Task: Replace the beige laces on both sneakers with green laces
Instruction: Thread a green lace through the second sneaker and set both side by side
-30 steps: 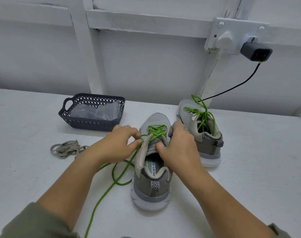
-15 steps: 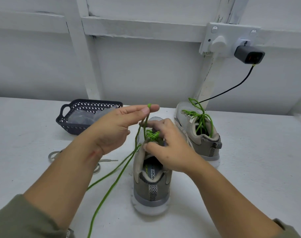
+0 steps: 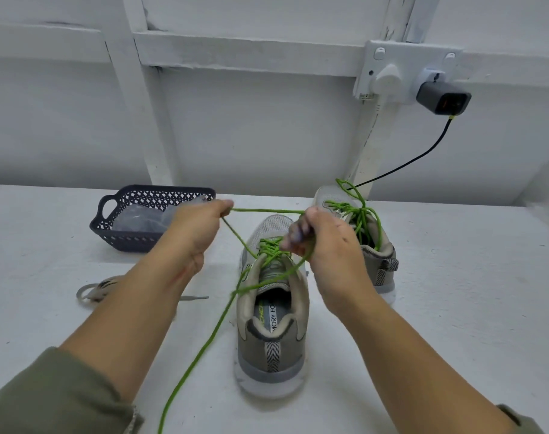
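The left hand [image 3: 201, 227] pinches the bright green cord lace [image 3: 267, 210] between thumb and forefinger tips. The right hand [image 3: 326, 245] has its fingers curled round the same lace, though motion blur hides how many strands it holds. A taut stretch of lace runs between the two hands, roughly parallel to the far edge of the white tabletop [image 3: 455, 308]. Another strand drops from the left pinch to the top eyelets of the near grey-and-beige mesh sneaker [image 3: 271, 324]. A long loose tail runs from the right hand across the shoe's collar and off toward the near edge. This sneaker stands midway between the near and far edges, its long axis running near to far, with the heel toward the person and the toe toward the wall. It appears laced in green to the top, so the step in hand looks like pulling the ends snug or starting the knot. The next move probably calls for even tension on both ends while one crosses the other. The second matching sneaker [image 3: 383, 270], close beyond it to the right and nearer the far edge, points the same way and already carries green lacing. The removed beige flat laces [image 3: 94, 291] lie to the left, partly behind the forearm, and a dark perforated plastic basket [image 3: 126, 239] sits toward the far edge.
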The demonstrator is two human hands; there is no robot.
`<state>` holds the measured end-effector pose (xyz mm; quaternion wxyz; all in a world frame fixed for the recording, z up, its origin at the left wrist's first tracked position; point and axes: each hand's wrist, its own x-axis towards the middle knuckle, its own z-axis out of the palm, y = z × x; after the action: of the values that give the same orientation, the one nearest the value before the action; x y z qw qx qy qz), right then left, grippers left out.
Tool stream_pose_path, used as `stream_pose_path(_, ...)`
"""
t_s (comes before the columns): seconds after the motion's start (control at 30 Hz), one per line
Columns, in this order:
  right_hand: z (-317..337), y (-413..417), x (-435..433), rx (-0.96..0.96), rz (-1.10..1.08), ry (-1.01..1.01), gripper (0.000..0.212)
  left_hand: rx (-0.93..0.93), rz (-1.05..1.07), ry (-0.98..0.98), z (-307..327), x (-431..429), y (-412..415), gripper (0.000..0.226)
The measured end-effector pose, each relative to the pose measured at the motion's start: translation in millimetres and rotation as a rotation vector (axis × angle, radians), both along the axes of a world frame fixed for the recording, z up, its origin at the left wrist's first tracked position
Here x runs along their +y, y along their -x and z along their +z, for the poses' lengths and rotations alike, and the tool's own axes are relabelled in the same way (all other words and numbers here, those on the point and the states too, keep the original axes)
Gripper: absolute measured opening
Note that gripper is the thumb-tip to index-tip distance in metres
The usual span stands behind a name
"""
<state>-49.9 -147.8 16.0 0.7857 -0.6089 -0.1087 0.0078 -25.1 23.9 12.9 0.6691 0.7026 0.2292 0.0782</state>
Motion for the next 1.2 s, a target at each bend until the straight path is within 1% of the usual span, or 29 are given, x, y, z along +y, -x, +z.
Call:
stream_pose_path(0.03, 2.0, 0.0, -5.4, 0.003, 0.034, -0.012, 0.041, 0.071, 0.009, -0.122, -6.7, 3.4, -1.4, 0.023)
stream_pose_path(0.07, 3.4, -0.2, -10.2, -0.024, 0.035, 0.078, 0.04, 0.161, -0.028, -0.375, -10.4, 5.4, 1.7, 0.03)
stream_pose_path(0.1, 3.2, -1.3, -13.6, -0.069, 0.021, 0.23, 0.039, 0.228, -0.062, -0.702, -12.3, 5.2, 6.7, 0.031)
stream_pose_path(0.13, 3.9, -3.2, -15.4, -0.121, 0.006, 0.408, 0.039, 0.195, -0.063, -0.997, -11.4, 4.0, 12.8, 0.024)
stream_pose_path(0.17, 5.7, -4.1, -16.0, -0.162, -0.001, 0.561, 0.039, 0.083, -0.08, -1.146, -7.9, 2.6, 19.7, 0.02)
stream_pose_path(0.2, 8.0, -5.0, -15.6, -0.186, 0.0, 0.656, 0.038, -0.05, -0.156, -1.185, -2.6, 1.1, 25.9, 0.029)
stream_pose_path(0.27, 14.3, -5.3, -13.8, -0.219, 0.03, 0.717, 0.037, -0.237, -0.478, -1.056, 11.1, -3.6, 35.1, 0.045)
stream_pose_path(0.3, 17.1, -4.9, -12.4, -0.229, 0.044, 0.726, 0.036, -0.273, -0.635, -0.991, 17.9, -7.5, 38.9, 0.041)
stream_pose_path(0.33, 18.8, -4.9, -12.0, -0.237, 0.047, 0.738, 0.036, -0.315, -0.735, -0.959, 19.1, -9.5, 40.1, 0.03)
stream_pose_path(0.37, 20.0, -5.0, -12.2, -0.245, 0.043, 0.748, 0.036, -0.365, -0.723, -0.954, 15.2, -9.2, 39.0, 0.019)
stream_pose_path(0.43, 21.7, -4.3, -15.4, -0.247, 0.035, 0.74, 0.038, -0.456, -0.455, -0.901, 3.2, 2.1, 31.8, 0.018)
stream_pose_path(0.47, 22.3, -4.5, -18.6, -0.238, 0.032, 0.724, 0.038, -0.412, -0.276, -0.895, -0.4, 9.4, 27.7, 0.02)
stream_pose_path(0.5, 22.7, -5.2, -22.6, -0.224, 0.03, 0.708, 0.038, -0.284, -0.111, -0.934, -3.1, 17.5, 24.5, 0.022)
stream_pose_path(0.53, 22.6, -6.3, -26.5, -0.208, 0.032, 0.696, 0.038, -0.077, 0.018, -1.045, -4.0, 25.2, 23.7, 0.022)
stream_pose_path(0.57, 22.4, -7.1, -29.3, -0.195, 0.041, 0.69, 0.037, 0.165, 0.086, -1.188, -4.4, 30.0, 24.5, 0.021)
stream_pose_path(0.6, 21.5, -8.0, -30.9, -0.189, 0.058, 0.696, 0.035, 0.34, 0.078, -1.298, -4.0, 30.4, 26.7, 0.023)
stream_pose_path(0.63, 20.3, -9.0, -31.0, -0.194, 0.084, 0.72, 0.034, 0.374, 0.013, -1.343, -4.4, 27.2, 29.6, 0.032)
stream_pose_path(0.67, 19.2, -9.6, -30.0, -0.207, 0.108, 0.762, 0.034, 0.257, -0.099, -1.352, -5.3, 21.3, 31.4, 0.044)
stream_pose_path(0.7, 18.0, -10.1, -27.9, -0.226, 0.129, 0.811, 0.033, 0.06, -0.251, -1.289, -5.9, 13.6, 33.9, 0.051)
stream_pose_path(0.73, 17.5, -10.0, -26.0, -0.242, 0.145, 0.851, 0.033, -0.126, -0.415, -1.139, -3.9, 4.3, 37.5, 0.049)
stream_pose_path(0.77, 16.3, -10.3, -24.7, -0.258, 0.156, 0.878, 0.032, -0.258, -0.552, -0.978, -1.6, -3.6, 40.8, 0.041)
stream_pose_path(0.8, 16.0, -10.3, -24.5, -0.271, 0.159, 0.898, 0.031, -0.336, -0.587, -0.879, -2.5, -6.7, 43.5, 0.03)
stream_pose_path(0.87, 14.6, -11.7, -27.9, -0.284, 0.146, 0.949, 0.027, -0.387, -0.465, -0.84, -5.8, -4.2, 44.0, 0.021)
stream_pose_path(0.93, 12.1, -12.1, -30.9, -0.276, 0.104, 0.95, 0.02, -0.301, -0.392, -0.94, -7.6, 0.3, 44.4, 0.026)
stream_pose_path(1.0, 7.6, -11.9, -30.3, -0.235, 0.035, 0.828, 0.012, -0.197, -0.401, -1.02, -7.8, -1.4, 47.9, 0.021)
stream_pose_path(1.03, 5.8, -11.0, -29.0, -0.2, 0.013, 0.745, 0.009, -0.19, -0.409, -1.008, -7.4, -4.5, 49.4, 0.015)
stream_pose_path(1.07, 4.7, -9.7, -27.0, -0.169, 0.002, 0.67, 0.012, -0.224, -0.419, -0.971, -6.4, -8.9, 51.3, 0.019)
stream_pose_path(1.13, 3.0, -8.0, -24.1, -0.148, 0.011, 0.589, 0.019, -0.321, -0.479, -0.756, -5.4, -17.2, 52.8, 0.032)
stream_pose_path(1.2, 2.9, -7.0, -23.8, -0.127, 0.033, 0.531, 0.022, -0.372, -0.529, -0.535, -6.0, -21.0, 52.3, 0.026)
